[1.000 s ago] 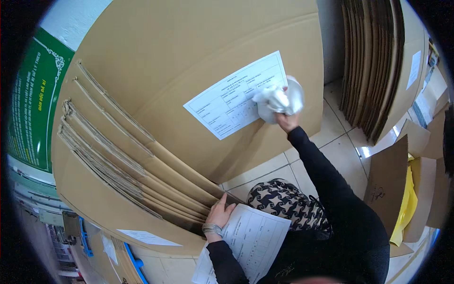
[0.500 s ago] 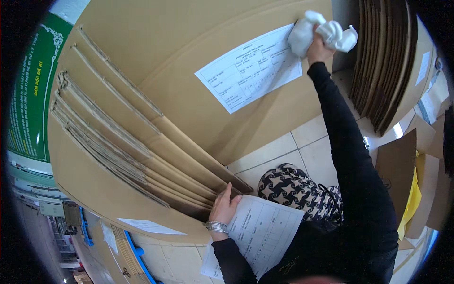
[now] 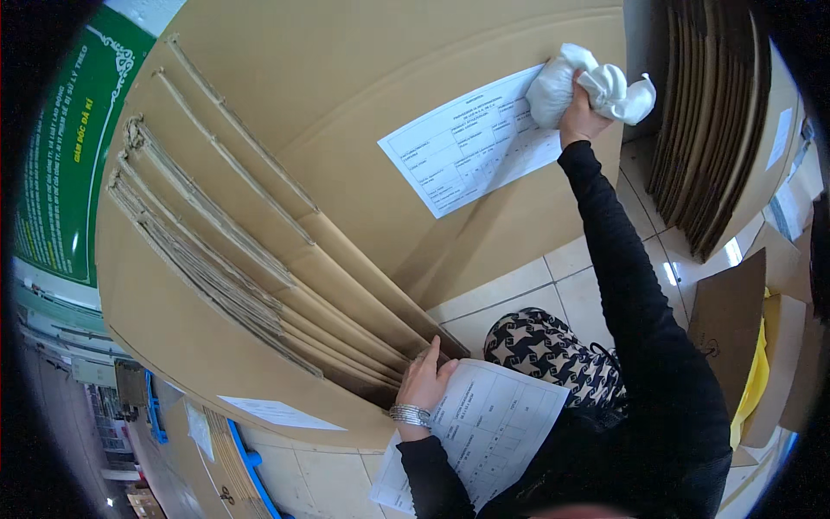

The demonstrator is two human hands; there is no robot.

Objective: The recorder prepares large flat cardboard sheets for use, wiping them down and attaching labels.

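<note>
Folded cardboard sheets (image 3: 337, 285) fan across the left, their edges running down to lower centre. There the left hand (image 3: 421, 382) rests on them, index finger extended; whether it grips them cannot be told. Paper sheets (image 3: 510, 415) lie by its wrist. At upper centre, a label (image 3: 467, 143) sits on the large board (image 3: 363, 95). The right hand (image 3: 584, 119), upper right, grips a white cloth (image 3: 553, 91) over the label's corner and past the board's right edge. Floor tiles (image 3: 648, 285) separate the board from the cardboard stack (image 3: 713, 130) at right.
</note>
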